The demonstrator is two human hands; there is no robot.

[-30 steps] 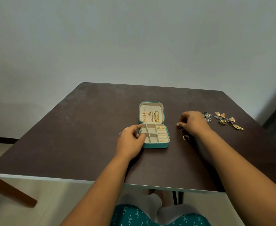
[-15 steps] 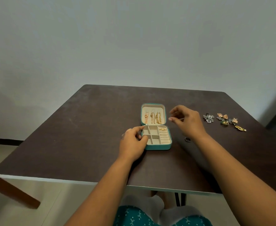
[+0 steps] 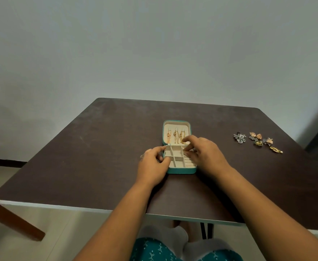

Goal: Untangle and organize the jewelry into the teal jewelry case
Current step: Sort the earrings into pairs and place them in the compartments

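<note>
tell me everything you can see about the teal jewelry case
The teal jewelry case lies open and flat on the dark table. Its cream lid lining holds three hanging gold chains. The cream tray has open compartments on the left and ring rolls on the right. The left hand grips its left edge; the right hand fingertips reach into the ring rolls.

Head-worn, forward-down, seemingly near table [image 3: 79, 157]

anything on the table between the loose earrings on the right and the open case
Nothing visible: bare table lies between the loose earrings and the teal case; only the right hand sits at the case's right edge.
</note>
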